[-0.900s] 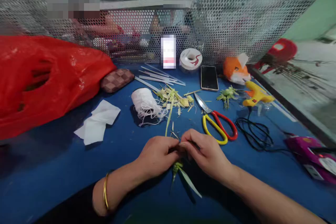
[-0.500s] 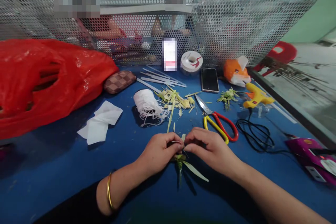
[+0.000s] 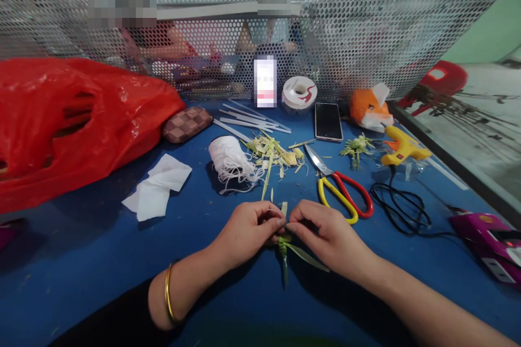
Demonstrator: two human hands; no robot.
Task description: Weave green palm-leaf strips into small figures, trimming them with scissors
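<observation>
Close together in front of me, my left hand [image 3: 254, 230] and my right hand [image 3: 321, 230] both have their fingers pinched. Between and below them is a small green braided leaf piece [image 3: 283, 248], with its stem end hanging down and a long narrow leaf strip [image 3: 307, 257] pointing right. My left hand grips this piece, partly hidden behind the fingers. Whatever is between my right fingertips, beside the left ones, is too small to make out. Scissors [image 3: 337, 187] with red and yellow handles lie open just beyond my right hand.
Beyond the hands lie a white thread spool [image 3: 228, 154], leaf scraps [image 3: 280, 154], white strips [image 3: 248, 119], a ribbon roll [image 3: 299, 92] and a phone [image 3: 328, 122]. A yellow glue gun [image 3: 402, 146] trails a black cord [image 3: 401, 209]. A red bag [image 3: 122, 114] fills the left.
My fingertips have drawn slightly closer together over the braided leaf piece, and its long strip has tilted a little. The whole view has shifted slightly.
</observation>
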